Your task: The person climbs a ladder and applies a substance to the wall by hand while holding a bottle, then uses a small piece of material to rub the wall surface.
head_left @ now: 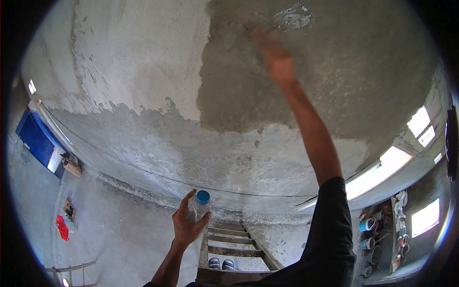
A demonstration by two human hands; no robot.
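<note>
I look up at a ceiling with a dark patch of wet plaster [287,76] beside paler dry plaster [138,52]. My right hand [274,56] is raised with a long outstretched arm and lies flat against the wet patch, blurred, fingers extended, holding nothing I can see. Lower down, my left hand [186,222] is wrapped around a clear plastic bottle [201,204] with a blue cap, held upright in front of the wall.
A wooden ladder [234,251] stands below me, with a pair of shoes at its foot. A thin wire [143,170] runs along the ceiling edge. A blue panel [36,138] is at left. Shelves with cups and tools [385,234] and bright windows are at right.
</note>
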